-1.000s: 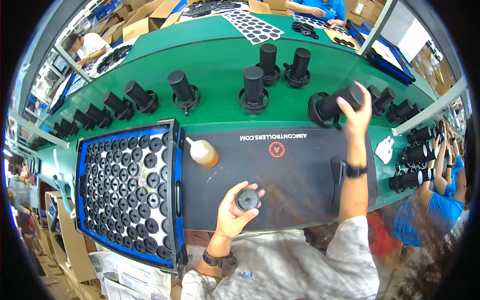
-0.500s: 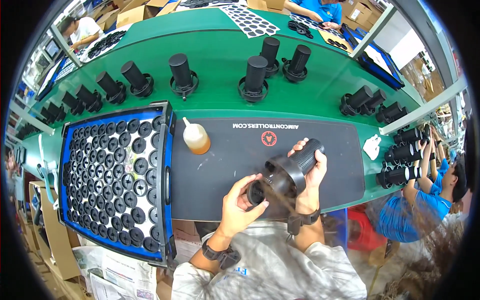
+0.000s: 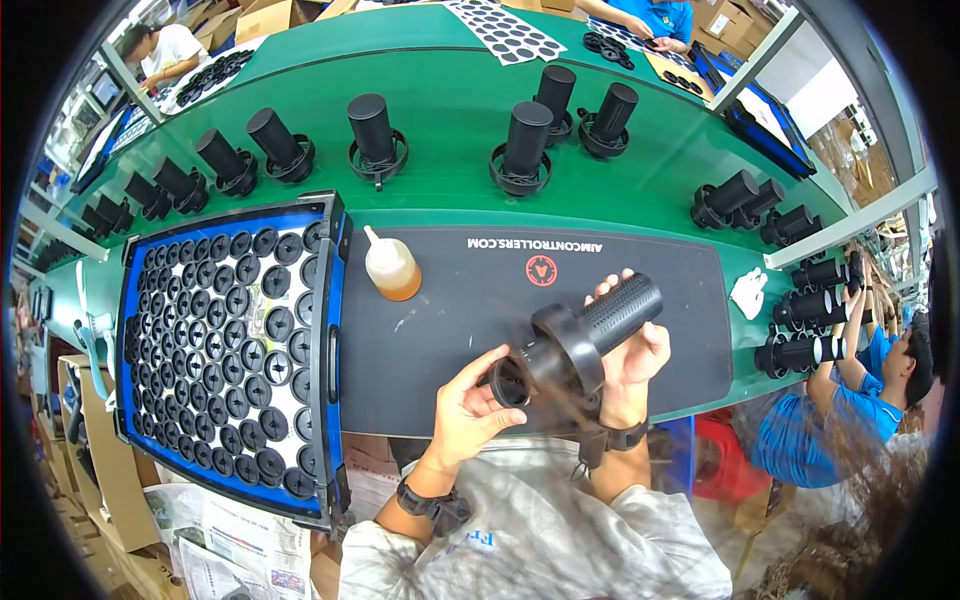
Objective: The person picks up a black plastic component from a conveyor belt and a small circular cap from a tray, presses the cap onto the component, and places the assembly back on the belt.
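While the blue tray (image 3: 330, 300) at nine o'clock is nearly full of small black caps (image 3: 215, 350), with only a few empty pockets showing, much of the work looks left to do. Just right of the tray an amber squeeze bottle (image 3: 392, 270) stands on the black mat (image 3: 660, 300). Near six o'clock the left hand (image 3: 470, 410) pinches a round black cap (image 3: 507, 382) and presses it against the lower end of a black tube (image 3: 585, 335), so I judge this cap is being fitted, not yet seated. The right hand (image 3: 635, 345) is wrapped around the tube's ribbed upper end, tilted toward two o'clock above the mat. Across the green counter (image 3: 450, 110), from ten to three o'clock, more black tubes stand or lie. Half a second ago the cap sat slightly apart from the tube; a second ago the right hand was reaching for that tube at two o'clock.
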`<state>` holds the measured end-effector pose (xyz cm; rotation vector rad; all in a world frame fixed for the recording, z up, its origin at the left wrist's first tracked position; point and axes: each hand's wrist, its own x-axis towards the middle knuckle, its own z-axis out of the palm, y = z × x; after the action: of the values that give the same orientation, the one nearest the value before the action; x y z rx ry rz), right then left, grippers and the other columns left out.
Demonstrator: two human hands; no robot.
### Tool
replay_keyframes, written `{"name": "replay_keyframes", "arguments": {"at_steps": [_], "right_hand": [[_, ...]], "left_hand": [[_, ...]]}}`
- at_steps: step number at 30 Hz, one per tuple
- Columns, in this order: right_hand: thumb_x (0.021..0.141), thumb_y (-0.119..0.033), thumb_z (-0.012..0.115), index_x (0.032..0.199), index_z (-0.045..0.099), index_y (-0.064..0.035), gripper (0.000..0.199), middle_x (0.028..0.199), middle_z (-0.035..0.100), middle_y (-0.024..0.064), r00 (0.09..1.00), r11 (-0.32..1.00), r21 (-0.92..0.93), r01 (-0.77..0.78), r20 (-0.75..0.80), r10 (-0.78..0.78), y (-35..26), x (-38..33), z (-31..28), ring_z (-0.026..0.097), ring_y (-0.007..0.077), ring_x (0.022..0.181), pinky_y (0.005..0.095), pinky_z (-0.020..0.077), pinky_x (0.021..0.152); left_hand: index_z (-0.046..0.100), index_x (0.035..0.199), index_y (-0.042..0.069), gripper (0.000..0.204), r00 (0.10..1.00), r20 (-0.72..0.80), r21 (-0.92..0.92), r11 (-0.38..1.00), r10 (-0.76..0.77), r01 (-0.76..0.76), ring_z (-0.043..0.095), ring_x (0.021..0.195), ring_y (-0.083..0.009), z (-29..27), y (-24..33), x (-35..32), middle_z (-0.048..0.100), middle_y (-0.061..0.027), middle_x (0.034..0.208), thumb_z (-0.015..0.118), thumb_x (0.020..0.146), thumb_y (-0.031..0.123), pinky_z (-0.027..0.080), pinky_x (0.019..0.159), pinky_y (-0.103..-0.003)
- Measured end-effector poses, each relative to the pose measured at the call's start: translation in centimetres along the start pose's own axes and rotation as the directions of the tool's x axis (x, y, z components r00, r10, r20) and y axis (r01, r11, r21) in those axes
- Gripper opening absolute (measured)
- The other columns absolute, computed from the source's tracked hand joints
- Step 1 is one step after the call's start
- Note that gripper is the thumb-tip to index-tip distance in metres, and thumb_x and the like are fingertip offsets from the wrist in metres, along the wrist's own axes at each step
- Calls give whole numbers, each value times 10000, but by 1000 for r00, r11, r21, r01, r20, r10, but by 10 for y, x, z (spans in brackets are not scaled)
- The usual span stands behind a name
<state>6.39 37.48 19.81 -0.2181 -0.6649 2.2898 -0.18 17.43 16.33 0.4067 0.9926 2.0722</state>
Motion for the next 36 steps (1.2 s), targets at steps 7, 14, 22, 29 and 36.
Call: {"name": "replay_keyframes", "arguments": {"at_steps": [7, 14, 22, 29, 36], "right_hand": [[783, -337, 653, 1215, 448, -17, 576, 1057, 530, 125, 937, 993, 38, 114, 328, -120, -29, 12, -24, 537, 278, 1056, 422, 450, 947], [844, -353, 612, 1119, 483, -36, 439, 996, 535, 89, 998, 999, 8, 35, -47, -34, -6, 5, -6, 550, 228, 926, 401, 478, 861], [897, -367, 552, 1048, 486, -42, 365, 976, 531, 84, 994, 998, 53, -17, -109, 23, 10, 2, -11, 543, 208, 900, 399, 480, 828], [899, -357, 553, 1062, 475, -34, 370, 974, 528, 91, 990, 999, -14, 33, -136, -34, 16, -4, -3, 538, 208, 894, 390, 480, 823], [885, -360, 550, 1066, 509, -35, 374, 945, 544, 104, 980, 996, -83, 20, -198, -36, 27, -6, -1, 542, 244, 887, 412, 463, 832]], "left_hand": [[418, 1341, -3, 799, 999, 52, -80, 997, 1, 4, 608, 1038, -270, 0, 5, 0, 538, -148, 1219, 817, 649, -4, 540, 877, -371], [490, 1267, -18, 721, 978, -24, 199, 960, 207, -198, 587, 1083, -278, 9, -9, -2, 513, -188, 1264, 829, 631, -7, 517, 920, -379], [504, 1244, -55, 696, 944, 52, 561, 772, 327, -298, 578, 1080, -245, 11, 0, 0, 514, -198, 1257, 834, 636, 23, 529, 908, -367], [498, 1261, -55, 724, 930, 90, 680, 660, 356, -319, 569, 1102, -248, 5, -1, 2, 497, -203, 1289, 841, 632, 50, 531, 909, -368], [463, 1317, -17, 813, 983, -52, 541, 832, 178, -122, 522, 1178, -269, 0, -8, -4, 464, -192, 1350, 854, 606, 42, 502, 937, -383]]}}
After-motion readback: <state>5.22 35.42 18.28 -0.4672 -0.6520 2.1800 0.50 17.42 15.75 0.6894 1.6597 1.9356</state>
